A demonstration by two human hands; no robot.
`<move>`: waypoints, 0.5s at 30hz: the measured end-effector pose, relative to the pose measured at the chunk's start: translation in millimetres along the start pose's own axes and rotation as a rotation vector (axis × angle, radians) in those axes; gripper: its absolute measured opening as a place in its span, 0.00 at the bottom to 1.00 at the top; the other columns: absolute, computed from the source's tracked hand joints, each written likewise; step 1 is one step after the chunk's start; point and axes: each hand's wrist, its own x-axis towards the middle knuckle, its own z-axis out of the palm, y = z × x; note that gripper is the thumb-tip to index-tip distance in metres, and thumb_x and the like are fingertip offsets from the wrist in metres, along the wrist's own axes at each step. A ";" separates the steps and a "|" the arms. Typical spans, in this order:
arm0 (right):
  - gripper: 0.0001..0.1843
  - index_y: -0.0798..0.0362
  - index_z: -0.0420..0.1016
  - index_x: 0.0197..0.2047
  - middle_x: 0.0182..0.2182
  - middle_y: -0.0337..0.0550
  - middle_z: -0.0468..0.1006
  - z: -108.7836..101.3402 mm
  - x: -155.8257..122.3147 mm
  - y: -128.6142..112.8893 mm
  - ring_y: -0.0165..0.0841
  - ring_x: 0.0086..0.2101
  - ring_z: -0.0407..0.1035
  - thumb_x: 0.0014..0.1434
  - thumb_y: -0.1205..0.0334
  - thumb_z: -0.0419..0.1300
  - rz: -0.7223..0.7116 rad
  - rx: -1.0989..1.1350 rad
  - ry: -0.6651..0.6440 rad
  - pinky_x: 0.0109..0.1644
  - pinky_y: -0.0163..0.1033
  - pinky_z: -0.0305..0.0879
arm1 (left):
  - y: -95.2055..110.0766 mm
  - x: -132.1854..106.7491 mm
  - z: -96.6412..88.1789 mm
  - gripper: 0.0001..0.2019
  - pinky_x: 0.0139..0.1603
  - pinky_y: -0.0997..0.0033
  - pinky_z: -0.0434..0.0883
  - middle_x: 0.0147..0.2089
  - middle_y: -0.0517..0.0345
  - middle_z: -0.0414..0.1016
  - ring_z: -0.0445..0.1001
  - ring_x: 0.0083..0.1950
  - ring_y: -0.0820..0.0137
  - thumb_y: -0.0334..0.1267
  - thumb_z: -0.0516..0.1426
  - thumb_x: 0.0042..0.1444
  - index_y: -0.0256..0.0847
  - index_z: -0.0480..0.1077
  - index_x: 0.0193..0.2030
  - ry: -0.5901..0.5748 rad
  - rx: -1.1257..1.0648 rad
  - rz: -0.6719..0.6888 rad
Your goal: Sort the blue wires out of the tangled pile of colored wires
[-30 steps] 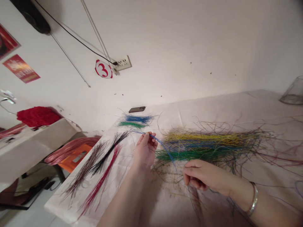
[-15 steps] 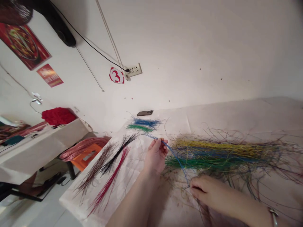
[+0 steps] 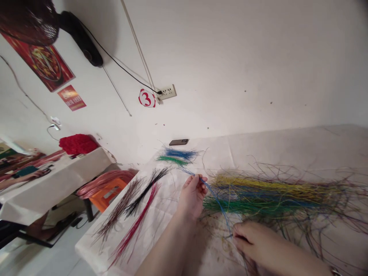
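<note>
My left hand (image 3: 192, 196) pinches the upper part of a thin blue wire (image 3: 214, 198) between thumb and fingers. The wire curves down to my right hand (image 3: 257, 243), whose fingers are closed on its lower end. Both hands hover over the white table (image 3: 287, 142), at the left end of a big tangled pile of yellow, blue and green wires (image 3: 273, 195). Sorted bunches lie to the left: red wires (image 3: 135, 226), black wires (image 3: 145, 189), brown wires (image 3: 119, 209). A small blue and green bunch (image 3: 176, 155) lies further back.
A dark phone (image 3: 178, 142) lies near the wall by the small bunch. On the left stands another white-covered table (image 3: 48, 184) with a red heap (image 3: 77, 143), and pink wires (image 3: 100, 180) rest on an orange stool (image 3: 110, 193). A wall socket (image 3: 166, 92) and a "3" sign (image 3: 146, 98) hang above.
My view has swung left and up. My left hand keeps its pinch on the blue wire, while my right hand has slid lower and rightwards along it.
</note>
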 end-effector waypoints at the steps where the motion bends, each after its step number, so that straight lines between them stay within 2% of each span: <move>1: 0.12 0.54 0.71 0.25 0.25 0.43 0.76 0.7 0.4 0.4 0.30 0.26 0.65 0.57 0.63 0.51 0.001 -0.004 0.004 0.28 0.34 0.48 | -0.3 0.1 -0.3 0.11 0.25 0.81 0.65 0.30 0.57 0.73 0.66 0.24 0.80 0.37 0.66 0.45 0.35 0.70 0.32 0.001 -0.001 -0.004; 10: 0.12 0.53 0.74 0.27 0.27 0.44 0.78 4.1 1.6 1.2 0.32 0.28 0.68 0.57 0.62 0.51 0.055 0.001 0.002 0.31 0.36 0.52 | -1.1 -3.8 -0.5 0.10 0.24 0.80 0.64 0.31 0.56 0.74 0.66 0.24 0.80 0.37 0.64 0.47 0.34 0.70 0.33 0.007 -0.003 -0.018; 15: 0.10 0.51 0.75 0.30 0.30 0.42 0.78 6.0 0.7 5.2 0.33 0.31 0.69 0.57 0.62 0.52 0.034 0.044 0.010 0.34 0.35 0.56 | 16.8 -4.3 15.5 0.09 0.23 0.80 0.64 0.29 0.57 0.73 0.65 0.22 0.81 0.36 0.64 0.47 0.35 0.71 0.32 0.030 0.012 -0.114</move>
